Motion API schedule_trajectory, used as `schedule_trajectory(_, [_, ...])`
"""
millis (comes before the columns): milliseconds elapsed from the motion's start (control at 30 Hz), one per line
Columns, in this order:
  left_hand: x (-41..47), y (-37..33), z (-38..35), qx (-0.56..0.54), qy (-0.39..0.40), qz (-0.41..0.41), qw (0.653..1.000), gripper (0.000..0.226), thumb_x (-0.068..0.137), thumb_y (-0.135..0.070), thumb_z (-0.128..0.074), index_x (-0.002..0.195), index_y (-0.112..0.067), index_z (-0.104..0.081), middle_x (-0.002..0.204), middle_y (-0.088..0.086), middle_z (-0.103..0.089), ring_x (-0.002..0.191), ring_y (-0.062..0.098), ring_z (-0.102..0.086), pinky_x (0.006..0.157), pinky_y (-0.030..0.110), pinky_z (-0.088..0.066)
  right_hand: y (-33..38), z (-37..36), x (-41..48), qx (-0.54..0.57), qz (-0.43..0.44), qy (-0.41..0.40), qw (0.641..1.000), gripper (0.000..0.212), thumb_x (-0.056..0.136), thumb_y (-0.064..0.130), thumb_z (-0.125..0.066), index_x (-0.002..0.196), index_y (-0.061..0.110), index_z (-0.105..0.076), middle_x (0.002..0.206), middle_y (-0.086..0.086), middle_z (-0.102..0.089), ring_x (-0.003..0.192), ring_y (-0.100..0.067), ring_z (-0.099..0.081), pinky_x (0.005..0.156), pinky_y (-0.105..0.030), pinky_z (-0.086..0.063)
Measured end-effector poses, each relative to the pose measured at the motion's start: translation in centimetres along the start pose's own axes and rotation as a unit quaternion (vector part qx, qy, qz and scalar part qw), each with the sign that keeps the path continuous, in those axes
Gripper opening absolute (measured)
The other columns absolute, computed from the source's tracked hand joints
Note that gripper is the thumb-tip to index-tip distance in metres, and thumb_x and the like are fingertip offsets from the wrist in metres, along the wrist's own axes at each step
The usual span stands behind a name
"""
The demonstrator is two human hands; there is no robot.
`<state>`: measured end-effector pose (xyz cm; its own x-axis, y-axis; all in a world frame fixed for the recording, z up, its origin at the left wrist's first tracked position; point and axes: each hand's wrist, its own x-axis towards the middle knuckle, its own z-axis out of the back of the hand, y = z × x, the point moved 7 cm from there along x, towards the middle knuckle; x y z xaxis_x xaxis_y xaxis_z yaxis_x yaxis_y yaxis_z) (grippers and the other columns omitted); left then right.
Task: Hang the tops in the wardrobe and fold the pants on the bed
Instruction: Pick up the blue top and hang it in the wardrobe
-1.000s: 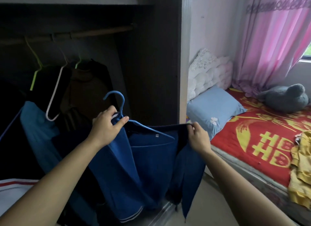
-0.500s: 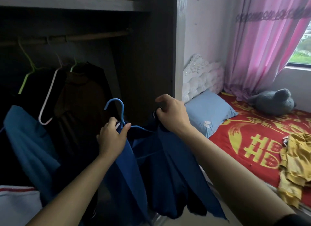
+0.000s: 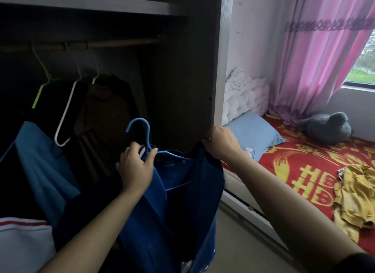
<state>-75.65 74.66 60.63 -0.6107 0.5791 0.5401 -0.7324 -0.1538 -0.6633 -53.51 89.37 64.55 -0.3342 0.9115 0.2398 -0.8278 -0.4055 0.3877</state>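
blue top (image 3: 182, 201) half on its hanger (image 3: 142, 128), not yet hung
garments (image 3: 105, 106) already on wardrobe rail (image 3: 125, 43); left hand (image 3: 135, 165) grips hanger with collar; right hand (image 3: 221, 142) pinches top's shoulder; yellow garment (image 3: 357, 191) crumpled on bed (image 3: 300, 157), left to do

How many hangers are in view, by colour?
Green hangers: 2
White hanger: 1
Blue hanger, gripped by the left hand: 1
Total: 4

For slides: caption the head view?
Left hand grips blue hanger, right hand pinches blue top draped on it, below wardrobe rod.
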Motion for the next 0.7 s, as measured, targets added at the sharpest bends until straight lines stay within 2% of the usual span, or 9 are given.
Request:
schedule_trajectory(100, [-0.9, -1.5, 0.0, 0.003, 0.004, -0.04, 0.999, 0.032, 0.089, -0.043, -0.065, 0.079, -0.02, -0.045, 0.083, -0.004, -0.055, 0.086, 0.018, -0.051, 0.083, 0.043, -0.036, 0.9, 0.2, 0.9, 0.044, 0.001, 0.018, 0.999, 0.02, 0.094, 0.024, -0.059, 0.086, 0.006, -0.063, 0.08, -0.007, -0.057, 0.068, -0.027, -0.053, 0.057, -0.029, -0.04])
schedule_trajectory(167, [-1.3, -1.8, -0.1, 0.002, 0.013, -0.054, 0.998, 0.032, 0.089, -0.042, -0.066, 0.078, -0.023, -0.042, 0.079, -0.007, -0.053, 0.083, 0.017, -0.051, 0.081, 0.043, -0.037, 2.2, 1.2, 1.1, 0.195, -0.006, 0.004, 0.981, 0.017, 0.092, 0.019, -0.058, 0.082, 0.009, -0.068, 0.08, -0.005, -0.065, 0.072, -0.024, -0.063, 0.054, -0.028, -0.046])
schedule_trajectory(233, [-1.4, -1.5, -0.4, -0.012, 0.031, -0.06, 0.998, 0.034, 0.089, -0.04, -0.066, 0.075, -0.025, -0.039, 0.073, -0.008, -0.05, 0.078, 0.018, -0.052, 0.079, 0.043, -0.039, 4.8, 2.3, 0.6, 0.36, 0.025, -0.014, 0.933, 0.01, 0.091, 0.013, -0.061, 0.089, 0.018, -0.069, 0.084, 0.001, -0.068, 0.075, -0.015, -0.066, 0.06, -0.028, -0.053])
schedule_trajectory(333, [-0.6, -0.8, 0.1, -0.104, 0.028, -0.015, 0.994, 0.034, 0.089, -0.035, -0.067, 0.073, -0.026, -0.039, 0.068, -0.005, -0.054, 0.068, 0.019, -0.054, 0.075, 0.048, -0.048, 8.9, 0.0, -1.0, 0.467, 0.051, 0.136, 0.872, 0.021, 0.095, 0.012, -0.063, 0.116, 0.011, -0.06, 0.082, -0.005, -0.063, 0.06, -0.013, -0.063, 0.05, -0.028, -0.055])
schedule_trajectory(400, [0.3, -0.2, 0.8, -0.172, 0.021, 0.04, 0.984, 0.03, 0.089, -0.034, -0.069, 0.075, -0.021, -0.045, 0.069, -0.002, -0.058, 0.066, 0.016, -0.056, 0.072, 0.047, -0.051, 9.7, -2.9, -2.3, 0.414, 0.041, 0.265, 0.87, 0.032, 0.101, 0.017, -0.056, 0.131, 0.011, -0.048, 0.079, -0.009, -0.065, 0.059, -0.016, -0.066, 0.054, -0.028, -0.057])
schedule_trajectory(467, [0.7, 0.3, 1.5, -0.194, 0.031, 0.064, 0.978, 0.028, 0.09, -0.037, -0.067, 0.082, -0.016, -0.051, 0.075, 0.001, -0.062, 0.071, 0.016, -0.06, 0.071, 0.042, -0.052, 8.6, -4.1, -2.2, 0.355, 0.049, 0.282, 0.89, 0.034, 0.104, 0.02, -0.049, 0.136, 0.011, -0.046, 0.081, -0.008, -0.069, 0.066, -0.017, -0.068, 0.061, -0.027, -0.056])
schedule_trajectory(567, [1.2, 0.9, 2.4, -0.212, 0.041, 0.072, 0.974, 0.027, 0.09, -0.037, -0.067, 0.086, -0.013, -0.054, 0.079, 0.002, -0.065, 0.074, 0.014, -0.062, 0.068, 0.032, -0.051, 7.4, -3.8, -1.6, 0.166, 0.158, 0.215, 0.949, 0.02, 0.099, 0.027, -0.055, 0.113, 0.014, -0.062, 0.082, 0.0, -0.067, 0.072, -0.016, -0.066, 0.062, -0.027, -0.051])
schedule_trajectory(633, [1.7, 1.1, 2.5, -0.23, 0.042, 0.081, 0.969, 0.025, 0.09, -0.035, -0.069, 0.086, -0.014, -0.055, 0.077, -0.003, -0.063, 0.07, 0.007, -0.06, 0.066, 0.025, -0.047, 6.9, -3.8, -1.6, -0.024, 0.263, 0.15, 0.953, 0.019, 0.096, 0.035, -0.058, 0.104, 0.02, -0.066, 0.086, 0.002, -0.061, 0.084, -0.021, -0.064, 0.07, -0.032, -0.047])
schedule_trajectory(700, [2.0, 0.7, 2.3, -0.242, 0.049, 0.079, 0.966, 0.024, 0.089, -0.033, -0.07, 0.083, -0.015, -0.055, 0.074, -0.006, -0.062, 0.066, 0.001, -0.058, 0.064, 0.022, -0.045, 6.1, -3.3, -1.3, -0.08, 0.283, 0.087, 0.952, 0.024, 0.096, 0.041, -0.055, 0.114, 0.029, -0.066, 0.094, 0.002, -0.055, 0.093, -0.023, -0.058, 0.078, -0.035, -0.046])
